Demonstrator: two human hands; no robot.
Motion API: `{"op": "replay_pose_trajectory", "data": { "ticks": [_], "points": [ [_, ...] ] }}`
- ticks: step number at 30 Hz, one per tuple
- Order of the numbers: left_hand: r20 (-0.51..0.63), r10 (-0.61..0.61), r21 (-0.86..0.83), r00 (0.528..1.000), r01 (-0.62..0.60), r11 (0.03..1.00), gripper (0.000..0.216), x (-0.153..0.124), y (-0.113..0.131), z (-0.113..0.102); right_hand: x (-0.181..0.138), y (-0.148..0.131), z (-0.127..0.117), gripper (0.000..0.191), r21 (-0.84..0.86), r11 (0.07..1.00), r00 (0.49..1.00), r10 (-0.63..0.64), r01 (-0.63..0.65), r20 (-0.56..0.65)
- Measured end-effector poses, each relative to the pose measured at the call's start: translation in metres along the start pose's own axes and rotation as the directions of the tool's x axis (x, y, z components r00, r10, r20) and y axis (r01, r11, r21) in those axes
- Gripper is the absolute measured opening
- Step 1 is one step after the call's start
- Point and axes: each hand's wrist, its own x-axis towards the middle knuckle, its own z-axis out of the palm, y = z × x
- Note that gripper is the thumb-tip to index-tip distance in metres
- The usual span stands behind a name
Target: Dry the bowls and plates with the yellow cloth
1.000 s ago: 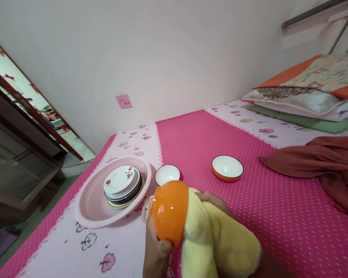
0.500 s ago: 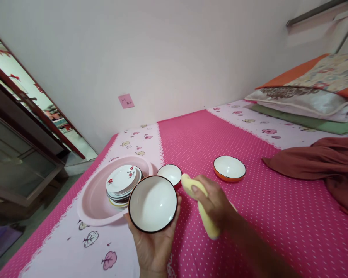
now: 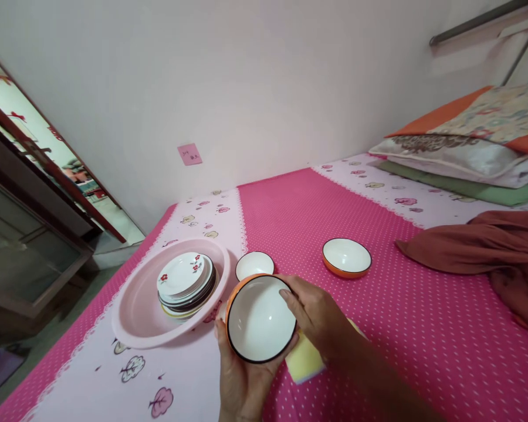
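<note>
Both hands hold an orange bowl (image 3: 259, 319) with a white inside and a black rim, its mouth turned up toward me. My left hand (image 3: 240, 378) cups it from below. My right hand (image 3: 319, 319) grips its right rim, fingers curled over the edge. A yellow cloth (image 3: 303, 362) lies on the pink spread under my right wrist; whether the hand still touches it is hidden. Just behind the held bowl sits a small white-inside bowl (image 3: 254, 265).
A pink basin (image 3: 134, 310) at the left holds a stack of flowered plates (image 3: 185, 280). Another orange bowl (image 3: 347, 257) stands farther right on the dotted pink spread. A brown cloth (image 3: 488, 249) and folded bedding (image 3: 470, 146) lie at the right. The bed edge and floor are at the left.
The bowl was bottom-up against the yellow cloth, then turned mouth-up in my left hand. My right hand has since come onto the bowl's rim, and the cloth now lies on the spread.
</note>
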Motion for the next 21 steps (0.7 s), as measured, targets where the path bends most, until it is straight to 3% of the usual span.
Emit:
{"op": "replay_pose_trajectory", "data": {
  "ticks": [4, 8, 11, 14, 17, 21],
  "points": [
    [0.076, -0.046, 0.029, 0.996, 0.044, 0.999, 0.058, 0.0, -0.003, -0.007, 0.002, 0.006, -0.002, 0.033, -0.116, 0.993, 0.999, 0.025, -0.022, 0.022],
    [0.115, -0.119, 0.062, 0.986, 0.113, 0.992, 0.064, 0.005, -0.012, 0.001, 0.005, 0.008, -0.009, 0.029, -0.164, 0.986, 0.999, -0.008, 0.001, -0.042],
    [-0.017, -0.172, 0.125, 0.985, 0.172, 0.977, 0.064, 0.007, -0.016, 0.014, 0.009, 0.014, -0.029, 0.031, -0.254, 0.965, 0.995, 0.042, -0.064, -0.092],
    [-0.227, -0.174, 0.215, 0.958, 0.224, 0.951, 0.059, 0.007, -0.009, 0.023, 0.019, 0.03, -0.065, 0.032, -0.41, 0.877, 0.96, 0.168, -0.25, -0.226],
    [-0.389, -0.064, 0.269, 0.919, 0.18, 0.946, 0.05, 0.005, 0.004, 0.025, 0.033, 0.051, -0.105, 0.032, -0.472, 0.788, 0.905, 0.246, -0.395, -0.347],
    [-0.477, 0.041, 0.295, 0.878, 0.116, 0.949, 0.042, 0.004, 0.016, 0.023, 0.048, 0.079, -0.141, 0.033, -0.546, 0.616, 0.82, 0.362, -0.568, -0.443]
  ]
}}
